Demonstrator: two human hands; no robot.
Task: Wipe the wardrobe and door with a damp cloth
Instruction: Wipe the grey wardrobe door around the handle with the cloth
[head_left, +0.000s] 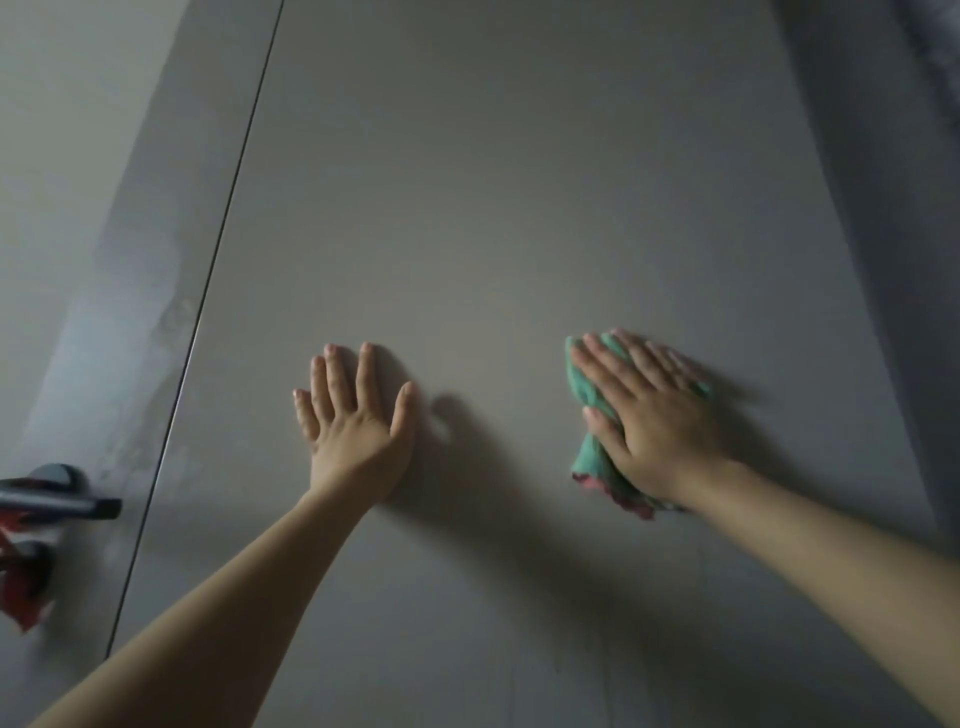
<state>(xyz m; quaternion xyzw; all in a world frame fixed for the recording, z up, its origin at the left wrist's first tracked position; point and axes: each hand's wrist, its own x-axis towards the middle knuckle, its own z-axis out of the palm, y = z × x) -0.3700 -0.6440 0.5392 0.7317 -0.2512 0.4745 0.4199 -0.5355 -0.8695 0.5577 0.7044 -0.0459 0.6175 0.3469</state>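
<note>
A plain grey door (493, 182) fills most of the view. My left hand (356, 421) lies flat on it with straight, spread fingers, holding nothing. To its right, my right hand (649, 415) presses a green cloth (589, 452) with a reddish hem against the door, fingers straight on top of it. The cloth shows at the fingertips and below the palm; the rest is hidden under the hand.
A thin dark vertical line (208, 291) runs down the door's left part. At the far left a dark lever handle (62, 501) sticks out, with something red and white (21, 587) hanging below it. A darker grey surface (904, 208) borders the door on the right.
</note>
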